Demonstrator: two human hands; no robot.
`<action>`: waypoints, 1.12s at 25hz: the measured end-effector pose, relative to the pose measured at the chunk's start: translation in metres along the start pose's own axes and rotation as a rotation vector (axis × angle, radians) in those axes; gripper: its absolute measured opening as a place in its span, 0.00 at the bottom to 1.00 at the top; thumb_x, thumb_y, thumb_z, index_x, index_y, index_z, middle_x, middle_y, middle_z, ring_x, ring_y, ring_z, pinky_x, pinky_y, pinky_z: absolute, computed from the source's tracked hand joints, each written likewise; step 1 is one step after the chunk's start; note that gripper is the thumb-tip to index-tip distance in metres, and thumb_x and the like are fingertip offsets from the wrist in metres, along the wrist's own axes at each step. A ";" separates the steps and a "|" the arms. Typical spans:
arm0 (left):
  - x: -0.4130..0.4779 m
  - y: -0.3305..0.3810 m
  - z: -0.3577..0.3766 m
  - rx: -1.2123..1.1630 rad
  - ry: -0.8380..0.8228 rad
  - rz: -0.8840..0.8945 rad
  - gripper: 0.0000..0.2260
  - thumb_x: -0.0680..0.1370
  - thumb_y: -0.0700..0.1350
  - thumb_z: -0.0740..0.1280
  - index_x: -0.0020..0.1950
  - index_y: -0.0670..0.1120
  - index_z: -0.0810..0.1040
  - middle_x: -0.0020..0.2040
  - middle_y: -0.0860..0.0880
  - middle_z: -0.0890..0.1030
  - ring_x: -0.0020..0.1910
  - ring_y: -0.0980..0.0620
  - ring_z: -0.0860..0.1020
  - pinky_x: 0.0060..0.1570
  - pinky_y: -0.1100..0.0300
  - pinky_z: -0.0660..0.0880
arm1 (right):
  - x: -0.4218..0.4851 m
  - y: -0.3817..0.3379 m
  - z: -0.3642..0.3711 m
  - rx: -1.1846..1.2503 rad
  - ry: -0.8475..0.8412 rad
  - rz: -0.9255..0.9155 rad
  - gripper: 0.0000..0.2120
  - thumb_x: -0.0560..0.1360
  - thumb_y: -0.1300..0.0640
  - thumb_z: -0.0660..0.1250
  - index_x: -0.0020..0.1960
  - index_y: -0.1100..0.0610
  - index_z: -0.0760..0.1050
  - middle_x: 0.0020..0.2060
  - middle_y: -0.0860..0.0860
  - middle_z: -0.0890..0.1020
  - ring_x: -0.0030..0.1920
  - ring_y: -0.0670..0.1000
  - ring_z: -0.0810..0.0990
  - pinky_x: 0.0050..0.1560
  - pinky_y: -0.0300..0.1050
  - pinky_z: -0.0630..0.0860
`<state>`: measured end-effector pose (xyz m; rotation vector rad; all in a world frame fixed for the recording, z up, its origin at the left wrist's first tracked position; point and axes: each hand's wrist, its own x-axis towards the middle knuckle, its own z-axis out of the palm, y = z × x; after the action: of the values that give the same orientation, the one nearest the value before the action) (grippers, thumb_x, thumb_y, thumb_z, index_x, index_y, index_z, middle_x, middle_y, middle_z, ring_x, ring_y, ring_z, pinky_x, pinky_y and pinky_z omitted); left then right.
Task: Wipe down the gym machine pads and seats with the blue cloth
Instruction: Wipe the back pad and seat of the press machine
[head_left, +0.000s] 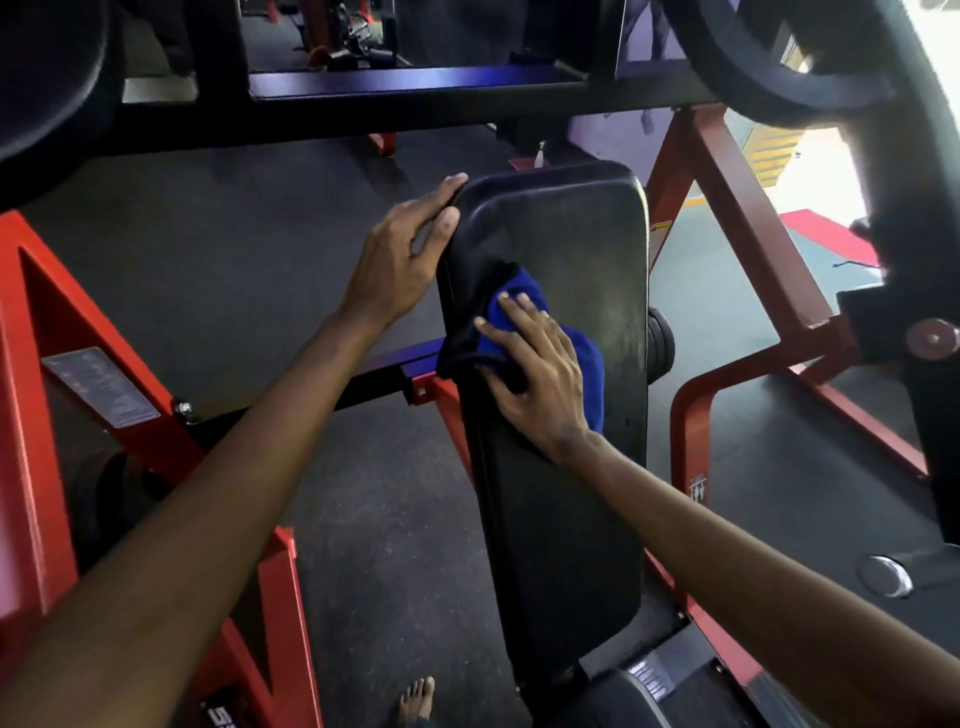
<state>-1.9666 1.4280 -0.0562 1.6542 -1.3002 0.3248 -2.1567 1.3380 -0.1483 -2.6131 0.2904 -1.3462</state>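
Note:
A long black back pad (566, 519) of a red-framed gym machine runs up the middle of the view. My right hand (535, 374) lies flat on the blue cloth (524, 291), pressing it against the pad's upper middle; part of the cloth drapes over the pad's left edge. My left hand (400, 254) grips the pad's upper left edge, fingers curled around the side. A second black pad (618, 696) shows at the bottom, partly cut off.
Red frame beams (31, 364) stand at the left and red struts (748, 208) at the right. A black crossbar (415, 109) spans the top, with a weight plate (753, 52) at the upper right. A bare foot (415, 699) stands on the dark rubber floor (234, 249).

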 end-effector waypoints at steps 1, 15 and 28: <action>-0.003 0.001 0.001 0.001 -0.009 -0.016 0.17 0.86 0.48 0.59 0.75 0.51 0.72 0.67 0.44 0.79 0.62 0.56 0.76 0.63 0.70 0.69 | 0.007 -0.001 -0.003 0.012 -0.001 -0.002 0.20 0.77 0.51 0.70 0.68 0.52 0.79 0.73 0.52 0.74 0.76 0.52 0.68 0.76 0.53 0.65; -0.015 0.003 0.005 -0.141 -0.068 -0.123 0.21 0.87 0.52 0.56 0.80 0.50 0.65 0.77 0.53 0.69 0.75 0.63 0.66 0.72 0.69 0.62 | -0.026 0.024 -0.005 -0.109 -0.258 -0.351 0.26 0.76 0.57 0.70 0.74 0.54 0.73 0.76 0.53 0.70 0.78 0.54 0.63 0.78 0.56 0.61; -0.026 0.023 0.036 -0.118 0.126 -0.250 0.21 0.87 0.47 0.53 0.81 0.45 0.62 0.80 0.48 0.64 0.76 0.61 0.61 0.72 0.73 0.57 | 0.070 0.031 -0.013 0.142 0.208 0.173 0.24 0.78 0.51 0.69 0.73 0.55 0.74 0.74 0.52 0.72 0.76 0.51 0.68 0.76 0.56 0.66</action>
<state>-2.0086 1.4155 -0.0800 1.6462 -0.9880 0.1937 -2.1297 1.2891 -0.0939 -2.2794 0.4239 -1.5188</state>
